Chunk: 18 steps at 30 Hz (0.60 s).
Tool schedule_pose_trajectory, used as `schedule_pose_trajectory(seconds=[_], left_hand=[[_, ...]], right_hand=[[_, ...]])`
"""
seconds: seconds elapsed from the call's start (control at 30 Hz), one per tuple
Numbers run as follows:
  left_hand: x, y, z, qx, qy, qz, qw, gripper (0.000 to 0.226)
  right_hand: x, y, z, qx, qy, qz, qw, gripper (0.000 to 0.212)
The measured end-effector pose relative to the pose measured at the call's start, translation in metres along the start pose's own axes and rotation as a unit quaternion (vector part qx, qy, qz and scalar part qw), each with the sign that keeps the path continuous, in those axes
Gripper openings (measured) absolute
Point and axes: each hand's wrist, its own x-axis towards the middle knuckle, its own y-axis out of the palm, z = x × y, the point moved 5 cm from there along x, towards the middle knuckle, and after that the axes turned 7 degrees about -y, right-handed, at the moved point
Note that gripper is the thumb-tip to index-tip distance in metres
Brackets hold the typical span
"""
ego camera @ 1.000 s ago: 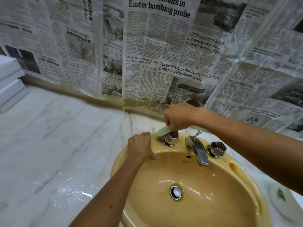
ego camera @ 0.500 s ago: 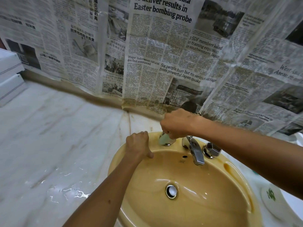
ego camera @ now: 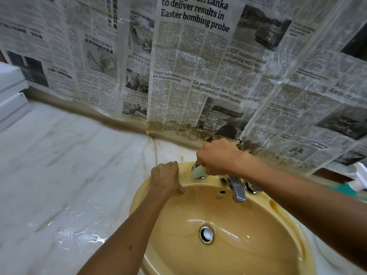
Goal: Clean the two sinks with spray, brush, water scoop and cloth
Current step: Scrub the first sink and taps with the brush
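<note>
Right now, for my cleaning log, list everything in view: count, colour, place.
sink: one, yellow-tan, lower centre, set in the counter
drain: one, chrome, basin bottom
spout: one, chrome, back rim
right tap handle: one, chrome, right of the spout
brush: one, pale green, at the left tap, mostly hidden
counter: one, white marble, wet patch in front
newspaper: several sheets, covering the wall
spray bottle: one, white, far right edge
left hand: rests on the sink rim
right hand: grips the brush

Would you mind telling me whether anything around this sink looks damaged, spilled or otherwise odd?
Yes. The newspaper covering the wall is stained brown and torn along its bottom edge behind the faucet. Water is pooled on the marble counter, and a brown stain marks the sink rim.
</note>
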Motion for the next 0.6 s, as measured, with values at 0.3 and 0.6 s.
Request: schedule_pose_trajectory(seconds=[0.3, 0.6], left_hand=[[0.006, 0.005, 0.000, 0.013, 0.012, -0.002, 1.000, 0.081], [0.004, 0.002, -0.004, 0.041, 0.019, -0.004, 0.999, 0.074]], right_hand=[[-0.065, 0.153, 0.099, 0.703, 0.432, -0.274, 0.494, 0.028], [-0.029, 0.163, 0.129, 0.736, 0.447, -0.434, 0.266, 0.018]])
